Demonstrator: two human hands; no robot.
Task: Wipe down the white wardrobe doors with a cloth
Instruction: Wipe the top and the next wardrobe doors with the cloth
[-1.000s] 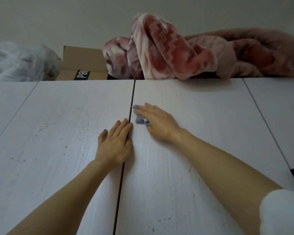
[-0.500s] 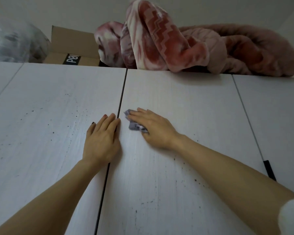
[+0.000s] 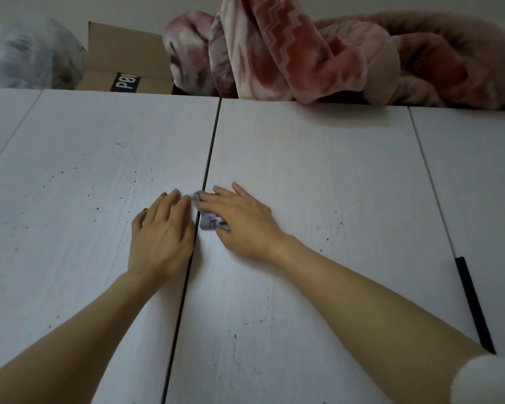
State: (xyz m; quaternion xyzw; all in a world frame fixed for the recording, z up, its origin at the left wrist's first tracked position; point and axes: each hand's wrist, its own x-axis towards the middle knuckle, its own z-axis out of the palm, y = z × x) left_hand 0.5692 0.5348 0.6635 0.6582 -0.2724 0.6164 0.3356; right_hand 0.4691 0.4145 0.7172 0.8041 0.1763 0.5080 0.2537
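White wardrobe doors fill the view from below, speckled with small dark spots. My left hand (image 3: 161,233) lies flat with straight fingers on the left door (image 3: 79,199), right beside the dark gap between the doors. My right hand (image 3: 239,220) presses a small crumpled grey cloth (image 3: 209,221) against the right door (image 3: 318,176) at that gap. Its fingers lie mostly straight over the cloth, which peeks out at the fingertips and under the palm.
On top of the wardrobe sit a pink and red blanket (image 3: 318,51), a cardboard box (image 3: 123,68) and a clear plastic bag (image 3: 24,51). A black handle strip (image 3: 473,304) runs down the right door's edge. A further door panel (image 3: 478,170) lies to the right.
My right hand has slid the cloth left along the door toward the gap, until it sits at the left hand's fingertips. The view has tilted, so both hands appear lower on the doors.
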